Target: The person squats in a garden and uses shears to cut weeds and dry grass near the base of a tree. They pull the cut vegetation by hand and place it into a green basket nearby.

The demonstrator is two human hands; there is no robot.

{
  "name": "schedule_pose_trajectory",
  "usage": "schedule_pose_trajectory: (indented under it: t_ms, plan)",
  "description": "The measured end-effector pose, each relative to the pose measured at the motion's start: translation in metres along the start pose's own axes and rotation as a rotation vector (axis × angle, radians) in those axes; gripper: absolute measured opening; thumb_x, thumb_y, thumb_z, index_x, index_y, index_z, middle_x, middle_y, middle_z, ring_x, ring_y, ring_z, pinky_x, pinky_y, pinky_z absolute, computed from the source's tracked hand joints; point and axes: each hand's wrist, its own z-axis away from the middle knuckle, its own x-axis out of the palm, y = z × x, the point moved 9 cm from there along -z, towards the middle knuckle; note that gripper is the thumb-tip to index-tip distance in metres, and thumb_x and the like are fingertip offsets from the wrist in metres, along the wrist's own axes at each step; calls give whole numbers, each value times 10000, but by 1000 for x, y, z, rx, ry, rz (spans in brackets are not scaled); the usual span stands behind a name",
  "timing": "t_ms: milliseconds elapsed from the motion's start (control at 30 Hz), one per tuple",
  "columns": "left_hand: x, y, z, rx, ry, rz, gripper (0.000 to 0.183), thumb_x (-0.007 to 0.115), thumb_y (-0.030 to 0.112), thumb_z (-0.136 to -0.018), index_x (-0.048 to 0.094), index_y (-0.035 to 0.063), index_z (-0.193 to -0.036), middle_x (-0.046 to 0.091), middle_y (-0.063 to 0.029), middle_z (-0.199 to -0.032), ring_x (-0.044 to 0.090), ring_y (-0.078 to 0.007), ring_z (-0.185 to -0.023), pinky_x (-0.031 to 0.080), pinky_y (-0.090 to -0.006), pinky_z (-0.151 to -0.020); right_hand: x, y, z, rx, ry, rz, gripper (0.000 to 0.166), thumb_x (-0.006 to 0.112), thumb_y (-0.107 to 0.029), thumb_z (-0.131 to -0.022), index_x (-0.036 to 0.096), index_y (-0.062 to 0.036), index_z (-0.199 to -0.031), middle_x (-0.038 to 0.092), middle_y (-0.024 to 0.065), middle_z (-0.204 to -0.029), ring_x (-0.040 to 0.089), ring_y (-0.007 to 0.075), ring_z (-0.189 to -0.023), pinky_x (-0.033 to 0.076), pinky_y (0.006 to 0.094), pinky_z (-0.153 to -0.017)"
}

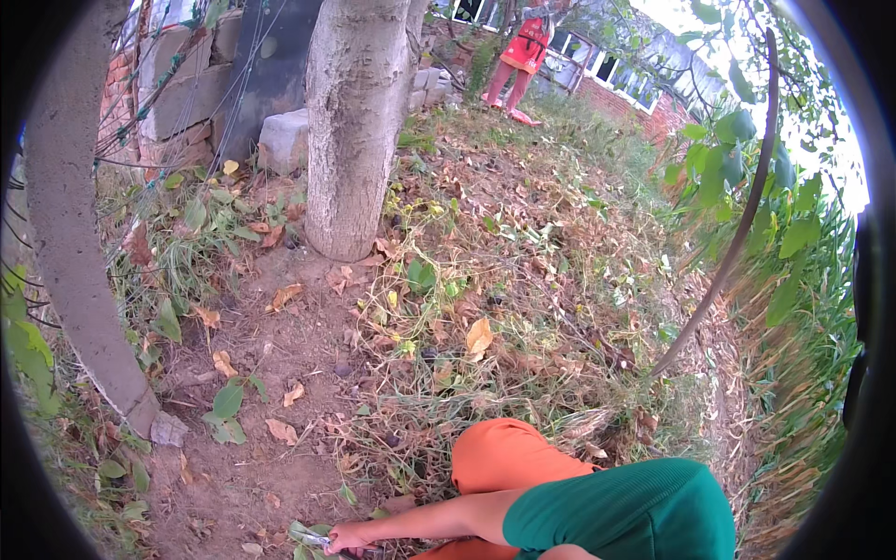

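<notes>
At the bottom edge, my right hand [350, 537] reaches across to the left from a green short sleeve [623, 507]. Its fingers are closed round a small hand tool [320, 540] with a shiny metal part; the exact kind is unclear. The metal lies against green leaves [302, 530] close to the ground. A dark part of the tool shows below the hand. My left hand is out of view. An orange-clothed knee [500, 451] stands beyond my forearm.
A thick tree trunk [353, 133] rises ahead, and a curved trunk [77, 231] stands at left. Dry leaves and vines cover the soil [280, 448]. A thin bent branch [735, 245] arches at right. Wires hang near concrete blocks [185, 98]. A person in red [525, 49] stands farther back.
</notes>
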Motion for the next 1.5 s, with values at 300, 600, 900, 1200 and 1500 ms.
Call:
schedule_pose_trajectory:
  t_ms: [300,600,900,1200,1500]
  plan:
    - [12,-39,55,-89,-2,122,232,471,164,-913,490,-10,-760,534,-117,-681,455,-239,-674,414,-425,-648,4,3,3,-11,-6,-66,269,630,-301,-911,565,-76,-1043,685,135,-759,683,247,-596,557,368,-509]
    - [-37,-288,168,-500,385,500,285,446,173,-938,469,-19,-728,504,-93,-642,410,-194,-639,392,-403,-632,9,-8,13,-14,-54,29,295,568,-255,-960,567,-54,-1176,699,131,-871,705,244,-748,574,356,-614]
    - [-20,-267,226,-662,127,-139,297,635,256,-827,504,-1,-900,576,-116,-821,573,-269,-799,464,-403,-738,7,0,12,6,-93,2,312,530,-227,-978,556,-34,-1223,697,157,-913,711,265,-798,596,369,-689]
    - [-93,41,159,-154,267,-80,327,630,208,-841,559,30,-1106,571,-146,-1125,583,-351,-948,498,-444,-777,2,-7,13,-16,-68,73,369,591,-330,-935,578,-41,-1164,703,165,-926,712,277,-812,587,385,-654]
    - [-123,71,102,-389,316,-492,419,697,217,-825,584,47,-1191,391,-122,-1454,439,-385,-1216,471,-454,-886,12,34,23,-35,-53,-13,305,603,-315,-906,566,-34,-1019,695,138,-845,678,220,-606,425,299,-310]
